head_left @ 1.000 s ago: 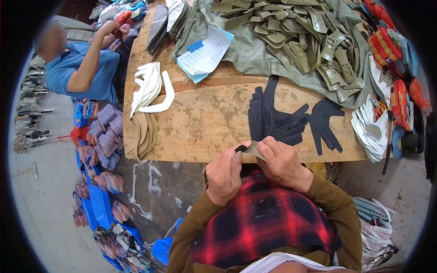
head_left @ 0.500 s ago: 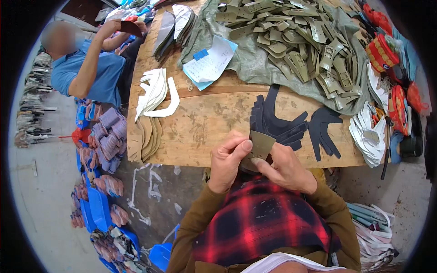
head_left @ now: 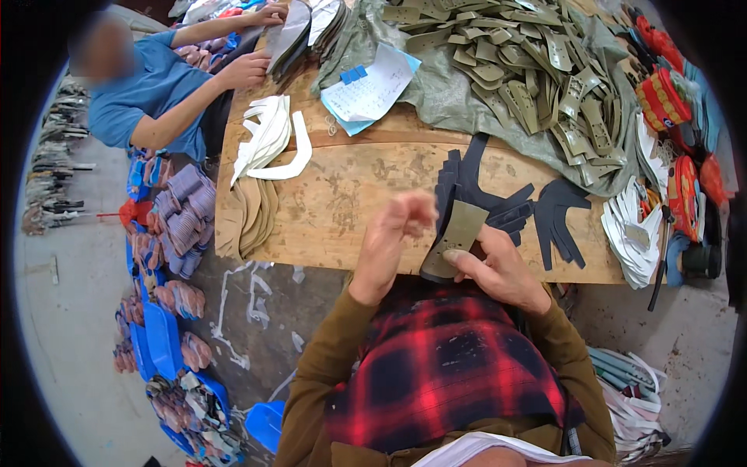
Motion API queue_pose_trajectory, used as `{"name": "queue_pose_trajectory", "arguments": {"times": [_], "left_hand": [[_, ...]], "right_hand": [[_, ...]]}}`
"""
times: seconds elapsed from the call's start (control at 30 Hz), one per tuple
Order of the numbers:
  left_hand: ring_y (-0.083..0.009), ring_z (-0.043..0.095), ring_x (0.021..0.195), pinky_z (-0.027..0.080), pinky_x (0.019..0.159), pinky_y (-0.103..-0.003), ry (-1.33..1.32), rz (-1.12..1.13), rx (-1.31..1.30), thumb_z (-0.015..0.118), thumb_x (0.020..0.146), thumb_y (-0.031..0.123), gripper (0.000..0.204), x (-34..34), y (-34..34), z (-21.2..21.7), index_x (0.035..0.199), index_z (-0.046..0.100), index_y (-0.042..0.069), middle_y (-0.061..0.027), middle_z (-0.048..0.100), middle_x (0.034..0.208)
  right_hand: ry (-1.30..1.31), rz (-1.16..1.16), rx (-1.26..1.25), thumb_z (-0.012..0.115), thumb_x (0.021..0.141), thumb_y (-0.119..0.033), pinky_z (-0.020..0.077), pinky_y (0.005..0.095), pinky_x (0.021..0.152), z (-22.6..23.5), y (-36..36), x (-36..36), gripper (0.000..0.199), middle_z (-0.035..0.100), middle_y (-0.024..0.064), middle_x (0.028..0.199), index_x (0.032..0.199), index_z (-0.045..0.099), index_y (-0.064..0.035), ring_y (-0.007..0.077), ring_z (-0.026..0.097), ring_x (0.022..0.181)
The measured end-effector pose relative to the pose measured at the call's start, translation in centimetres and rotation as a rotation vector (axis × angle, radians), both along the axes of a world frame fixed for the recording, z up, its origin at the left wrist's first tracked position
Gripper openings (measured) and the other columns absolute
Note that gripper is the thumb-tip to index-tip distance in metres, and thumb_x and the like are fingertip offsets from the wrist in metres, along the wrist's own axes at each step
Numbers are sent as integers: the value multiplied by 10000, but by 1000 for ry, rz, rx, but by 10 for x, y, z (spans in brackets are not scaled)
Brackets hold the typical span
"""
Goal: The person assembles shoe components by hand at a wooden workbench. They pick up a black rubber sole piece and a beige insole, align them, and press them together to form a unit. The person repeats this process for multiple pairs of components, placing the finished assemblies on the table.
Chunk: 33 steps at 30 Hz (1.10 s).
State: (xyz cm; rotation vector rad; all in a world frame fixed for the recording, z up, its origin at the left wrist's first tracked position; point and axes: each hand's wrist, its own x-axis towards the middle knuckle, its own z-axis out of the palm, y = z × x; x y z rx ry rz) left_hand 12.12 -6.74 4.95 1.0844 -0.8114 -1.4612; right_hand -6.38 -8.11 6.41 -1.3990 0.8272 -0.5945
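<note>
My right hand (head_left: 502, 272) grips an olive-green curved piece (head_left: 464, 223) with small holes in it, thumb pressed on its face. A black edge shows along its left side and lower end; I cannot tell if that is a separate layer. My left hand (head_left: 389, 241) is raised just left of the piece, apart from it, its fingers smeared by motion. Beyond my right hand lie dark forked cut pieces (head_left: 471, 175) in an overlapping stack, with more dark cut pieces (head_left: 559, 222) to their right.
A heap of olive pieces (head_left: 537, 93) lies on a green sheet (head_left: 436, 93) at the table's back. White cutouts (head_left: 268, 148), tan cutouts (head_left: 257, 214) and a written paper (head_left: 373, 89) lie on the left. White pieces (head_left: 626, 233) stand right. A co-worker (head_left: 156, 86) sits far left.
My left hand has let go of the olive piece and moved up and left. The piece is tilted more upright in my right hand. The co-worker's hands have come down to the grey stack.
</note>
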Motion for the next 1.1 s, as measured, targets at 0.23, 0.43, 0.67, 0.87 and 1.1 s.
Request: {"name": "queue_pose_trajectory", "arguments": {"times": [0.23,0.43,0.67,0.87,1.1], "left_hand": [[-148,566,736,442,635,-326,-606,-285,-224,528,995,205,238,10,23,-16,936,629,-3,-47,584,793],[-279,596,758,476,676,-327,-506,-344,-215,618,928,141,159,10,20,-10,988,623,-6,-125,608,866],[-219,656,948,525,775,-308,-873,-229,-412,666,865,18,263,13,20,6,1126,640,1,-134,672,1039],[-327,664,1004,548,828,-364,-956,78,-781,702,791,-35,346,32,15,6,1122,610,7,-194,652,1158],[-339,657,1037,575,833,-388,-795,88,-899,660,828,-48,248,25,35,-23,1042,536,-24,-266,503,1313]], "right_hand": [[-31,13,25,563,926,-60,477,296,576,-11,3,2,221,596,89,861,1124,531,33,148,583,647],[82,-3,-342,598,879,-19,486,346,605,-17,6,0,260,574,127,891,1119,512,31,247,602,680],[86,37,-755,668,840,-33,502,387,763,-25,-4,9,469,526,161,1081,1253,450,16,361,604,965],[-230,-50,-77,668,893,-75,456,342,983,-15,4,-2,610,499,106,1265,1416,362,-8,220,567,1158],[-241,-91,261,592,984,-232,472,234,747,-34,-11,26,267,638,-8,877,1071,680,5,73,560,799]]}}
